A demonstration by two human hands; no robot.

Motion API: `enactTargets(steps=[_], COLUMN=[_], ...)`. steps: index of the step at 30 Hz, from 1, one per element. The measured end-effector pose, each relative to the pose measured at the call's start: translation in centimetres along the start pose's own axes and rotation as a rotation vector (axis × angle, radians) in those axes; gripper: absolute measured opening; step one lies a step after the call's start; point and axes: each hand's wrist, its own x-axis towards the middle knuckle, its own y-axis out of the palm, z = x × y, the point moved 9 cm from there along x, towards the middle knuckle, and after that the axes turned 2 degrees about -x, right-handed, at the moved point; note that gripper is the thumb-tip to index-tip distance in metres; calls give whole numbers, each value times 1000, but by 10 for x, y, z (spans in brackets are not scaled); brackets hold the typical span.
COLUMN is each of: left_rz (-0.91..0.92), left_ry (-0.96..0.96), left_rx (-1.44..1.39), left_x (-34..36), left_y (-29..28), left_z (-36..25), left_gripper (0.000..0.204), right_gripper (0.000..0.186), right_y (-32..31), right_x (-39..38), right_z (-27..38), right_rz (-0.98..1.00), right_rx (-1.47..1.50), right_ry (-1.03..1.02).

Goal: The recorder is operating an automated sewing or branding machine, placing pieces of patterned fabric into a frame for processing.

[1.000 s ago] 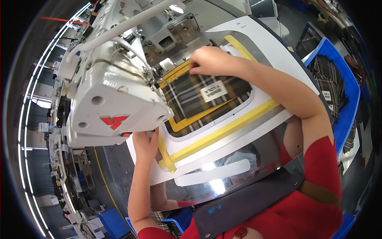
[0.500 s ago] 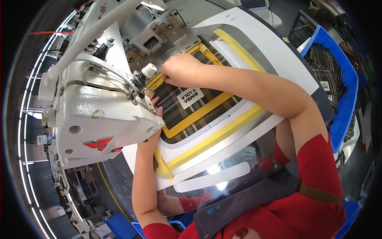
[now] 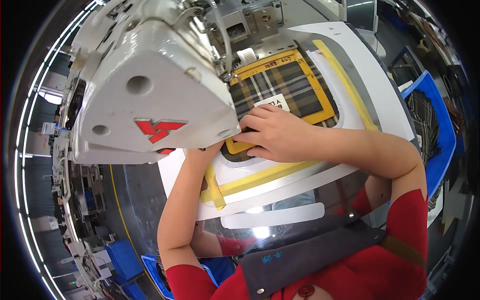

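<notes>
- White sewing-machine head (image 3: 160,95): at left, overhanging the work's left side.
- White sheet (image 3: 367,75): spread beneath the work.
- Plaid fabric (image 3: 280,81): above the sheet, showing inside and outside the yellow frame (image 3: 313,82), whose long axis runs lower left to upper right.
- Right hand (image 3: 280,132): visibly nearer, across the frame's near left part; fingers slightly apart, pointing left, most of the frame lying beyond and rightward; any pinch cannot be told.
- Left hand (image 3: 201,153): fingers hidden behind the head, state indeterminable.
- White label (image 3: 270,101): on the fabric, partly beneath the right fingers.
</notes>
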Motion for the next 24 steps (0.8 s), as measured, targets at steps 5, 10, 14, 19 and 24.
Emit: enactTargets(steps=[5,10,14,19,24], left_rz=[14,83,107,98,205], left_ry=[-12,-49,-47,-36,-104], left_rx=[-94,-257,-340,-240,-340], left_x=[-7,-7,-5,-6,-12], left_y=[3,4,5,7,4], left_z=[1,9,19,21,20], left_gripper=[39,44,47,45,40], right_gripper=[35,36,37,38,38], right_y=[7,5,4,3,3], right_x=[1,-3,1,5,1], right_z=[-2,-8,-5,-2,2], right_rz=[57,45,87,92,65], right_rx=[-57,1,18,-12,-92], right_ry=[24,40,72,72,17])
